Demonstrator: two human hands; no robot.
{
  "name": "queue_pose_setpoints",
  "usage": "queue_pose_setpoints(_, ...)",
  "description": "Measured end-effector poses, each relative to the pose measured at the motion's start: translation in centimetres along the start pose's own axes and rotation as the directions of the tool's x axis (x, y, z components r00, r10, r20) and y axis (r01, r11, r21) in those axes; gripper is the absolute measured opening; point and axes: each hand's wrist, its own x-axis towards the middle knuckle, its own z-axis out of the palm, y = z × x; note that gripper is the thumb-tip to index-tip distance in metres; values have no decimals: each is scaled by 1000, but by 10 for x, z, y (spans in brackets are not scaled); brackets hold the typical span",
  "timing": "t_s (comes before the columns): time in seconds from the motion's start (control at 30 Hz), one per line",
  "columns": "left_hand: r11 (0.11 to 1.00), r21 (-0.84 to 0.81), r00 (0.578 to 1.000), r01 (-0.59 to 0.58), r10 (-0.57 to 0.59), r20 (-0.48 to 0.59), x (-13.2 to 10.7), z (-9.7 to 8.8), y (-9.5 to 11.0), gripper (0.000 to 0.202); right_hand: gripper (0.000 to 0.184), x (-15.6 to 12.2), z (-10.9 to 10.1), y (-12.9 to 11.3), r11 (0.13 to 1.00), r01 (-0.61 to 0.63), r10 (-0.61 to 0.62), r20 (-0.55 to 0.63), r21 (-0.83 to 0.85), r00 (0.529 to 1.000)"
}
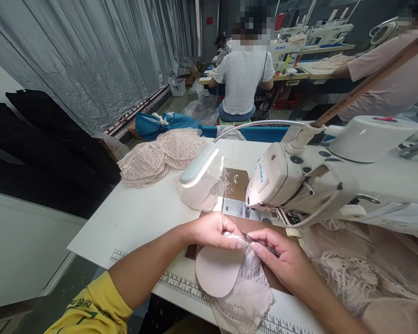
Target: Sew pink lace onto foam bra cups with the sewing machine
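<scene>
My left hand [212, 229] pinches the top edge of a pale pink padded cup [216, 273] together with a piece of beige lace [249, 292] that drapes over it. Just to the right, my right hand [282, 257] is closed on the same lace edge, and a thin dark tool shows between its fingers. Both hands rest on the white sewing table [139, 218], just in front of the needle area of a white JUKI sewing machine [299, 181].
A stack of lace cups [160, 157] lies at the table's far left. A gooseneck lamp [198, 167] hangs over another cup. More lace fabric [369, 273] is piled at the right. Two people sit at machines behind. Black cloth [38, 139] lies left.
</scene>
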Motion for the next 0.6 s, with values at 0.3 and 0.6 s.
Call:
queue_pose_setpoints(0.3,997,-20,996,79,-80,-39,1,3,0,34,26,0,2,-8,999,27,-24,56,-38,998)
queue_pose_setpoints(0.6,998,33,998,47,-46,-40,1,6,5,29,28,0,7,-5,998,-21,19,25,56,1000)
